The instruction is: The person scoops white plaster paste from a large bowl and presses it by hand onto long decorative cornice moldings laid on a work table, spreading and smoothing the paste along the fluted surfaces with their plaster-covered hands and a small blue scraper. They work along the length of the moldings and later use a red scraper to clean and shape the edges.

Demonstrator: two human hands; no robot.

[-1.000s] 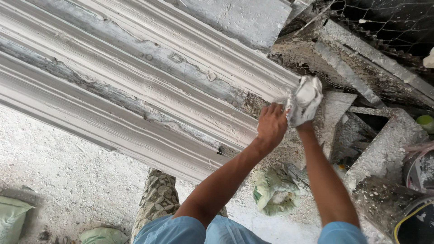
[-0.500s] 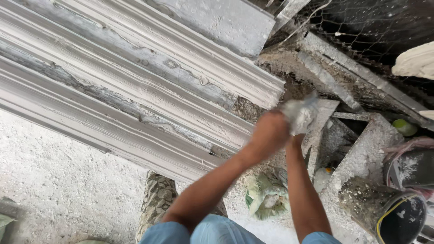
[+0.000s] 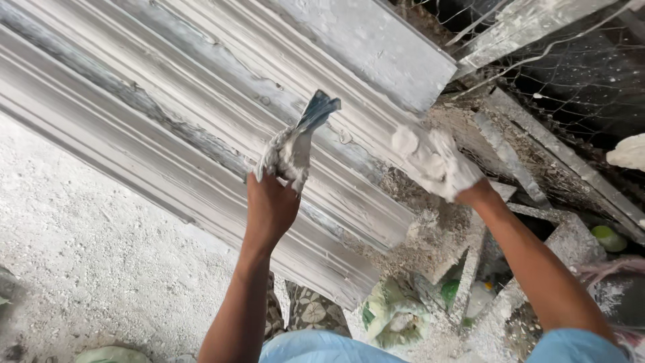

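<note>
Fingers [image 3: 263,176] of the left hand [image 3: 269,208] clamped on one plaster-caked scraper [image 3: 295,142], blade tip pointing toward one o'clock, blue-grey metal showing at the end, white paste thick on the lower half. Held just over the ribbed face of one long white plaster moulding [image 3: 168,128], touching or hovering not clear. Right hand [image 3: 440,165], at three o'clock from the scraper and well apart from it, coated all over in wet white plaster; fingers curled together around one soft lump of the same paste, fingertips buried in it. Two bare forearms running back toward six o'clock, two pale blue sleeve edges at the bottom border.

Moulding stretched from ten o'clock down to five o'clock, several parallel ridges, grey streaks in the grooves, one broken end near the right hand. One flat plaster slab [image 3: 376,47] lying above it at twelve o'clock. Wire mesh [image 3: 571,74] at two o'clock, speckled white, over dark ground. Rubble and several plaster-crusted bars at four o'clock. One crumpled green-and-white bag [image 3: 393,316] at six o'clock, one green round object [image 3: 610,237] at three o'clock. Rough white-dusted floor [image 3: 87,269] at eight o'clock.
</note>
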